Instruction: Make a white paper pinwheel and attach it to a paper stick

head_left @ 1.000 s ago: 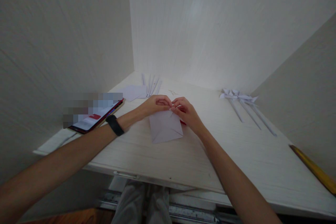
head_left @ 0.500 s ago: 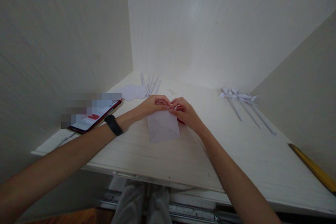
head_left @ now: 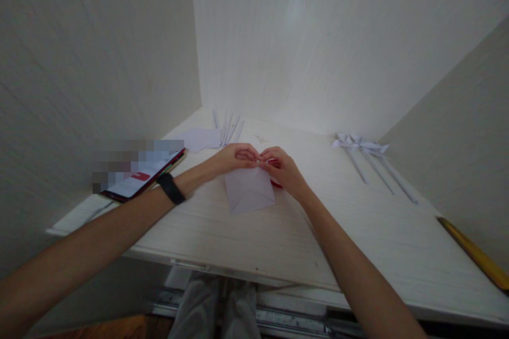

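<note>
A creased white paper square (head_left: 248, 193) lies on the pale wooden desk (head_left: 246, 243), one corner pointing toward me. My left hand (head_left: 234, 158), with a black band on its wrist, pinches the paper's far corner with curled fingers. My right hand (head_left: 281, 168) meets it there, its fingers also closed on that same corner. A small red object (head_left: 275, 184) shows just under my right hand; I cannot make out what it is.
A phone (head_left: 143, 176) with a lit screen lies at the left. Flat paper sheets (head_left: 201, 139) and rolled paper sticks (head_left: 228, 127) sit at the back. Folded paper pinwheels on sticks (head_left: 368, 156) lie at the right. A yellow ruler (head_left: 473, 254) rests at the right edge.
Both hands stay pinched at the paper's far corner. The paper has shifted a little, its near corner swinging slightly to the right and back.
</note>
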Demonstrator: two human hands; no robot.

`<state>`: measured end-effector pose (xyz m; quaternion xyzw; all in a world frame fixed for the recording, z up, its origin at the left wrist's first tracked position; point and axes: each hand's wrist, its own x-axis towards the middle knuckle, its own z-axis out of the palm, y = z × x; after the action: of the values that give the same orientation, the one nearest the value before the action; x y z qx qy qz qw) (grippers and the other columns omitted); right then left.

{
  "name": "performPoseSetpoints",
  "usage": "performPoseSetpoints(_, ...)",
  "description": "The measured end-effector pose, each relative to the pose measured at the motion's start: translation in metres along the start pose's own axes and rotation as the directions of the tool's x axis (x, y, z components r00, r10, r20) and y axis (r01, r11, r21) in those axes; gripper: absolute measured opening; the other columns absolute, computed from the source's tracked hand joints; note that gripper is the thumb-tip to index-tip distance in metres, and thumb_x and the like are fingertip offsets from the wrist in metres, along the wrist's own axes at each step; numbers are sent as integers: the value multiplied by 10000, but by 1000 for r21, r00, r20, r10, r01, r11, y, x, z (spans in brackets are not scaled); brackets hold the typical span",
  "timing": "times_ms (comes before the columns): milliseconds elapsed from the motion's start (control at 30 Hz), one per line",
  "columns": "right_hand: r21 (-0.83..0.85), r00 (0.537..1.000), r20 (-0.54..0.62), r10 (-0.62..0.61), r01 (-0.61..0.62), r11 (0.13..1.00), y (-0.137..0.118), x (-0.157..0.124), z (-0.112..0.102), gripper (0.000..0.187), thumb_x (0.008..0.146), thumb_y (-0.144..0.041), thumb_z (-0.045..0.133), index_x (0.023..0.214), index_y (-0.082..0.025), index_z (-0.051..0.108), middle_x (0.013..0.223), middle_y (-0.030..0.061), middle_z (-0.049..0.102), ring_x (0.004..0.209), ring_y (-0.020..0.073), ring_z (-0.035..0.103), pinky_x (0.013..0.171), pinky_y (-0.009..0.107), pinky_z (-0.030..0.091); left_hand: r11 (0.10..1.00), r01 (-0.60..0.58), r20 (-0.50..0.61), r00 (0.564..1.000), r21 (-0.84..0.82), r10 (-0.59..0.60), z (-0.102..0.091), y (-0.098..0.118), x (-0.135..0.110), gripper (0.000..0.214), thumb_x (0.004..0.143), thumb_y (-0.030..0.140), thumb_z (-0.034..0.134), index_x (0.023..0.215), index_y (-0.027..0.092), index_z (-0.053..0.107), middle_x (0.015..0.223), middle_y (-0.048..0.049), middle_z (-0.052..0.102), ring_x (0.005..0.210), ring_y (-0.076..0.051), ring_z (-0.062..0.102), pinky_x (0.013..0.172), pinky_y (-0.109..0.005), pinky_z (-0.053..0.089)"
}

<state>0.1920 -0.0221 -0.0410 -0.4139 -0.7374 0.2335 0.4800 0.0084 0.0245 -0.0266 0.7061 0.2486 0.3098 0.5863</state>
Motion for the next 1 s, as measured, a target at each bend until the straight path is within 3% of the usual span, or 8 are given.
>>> performPoseSetpoints(300,-38,1000,1,15,-15,999,-4,2,-2,180,799,-368,576,737,-200,597,925,45,587,908,133,551,785,289,471,999,35,-34,999,-18,-35,2,6,-2,229,620,174,722,811,117,609,769,-4,653,720,-78,606,712,-214,444)
performPoseSetpoints(500,-9,999,32,44,-44,999,-7,-1,1,193,742,-365,644,793,-196,567,912,30,570,814,116,538,649,233,471,1000,25,-23,999,-17,-25,1,4,0,242,612,173,731,804,113,596,755,-2,649,700,-75,604,701,-209,446)
performPoseSetpoints(667,-51,999,28,19,-17,999,-9,-2,1,139,749,-301,643,774,-190,563,922,28,573,815,112,535,656,231,462,1000,24,-15,1000,-7,-25,1,4,0,253,610,186,736,803,111,591,760,-6,649,707,-79,602,706,-215,447)
performPoseSetpoints(1000,-41,1000,4,21,-21,999,-12,0,0,156,756,-340,637,739,-192,589,890,31,572,832,118,547,660,227,470,1000,13,-7,1000,-22,-14,4,9,-3,261,609,175,736,810,113,582,722,19,617,673,-54,566,652,-184,422)
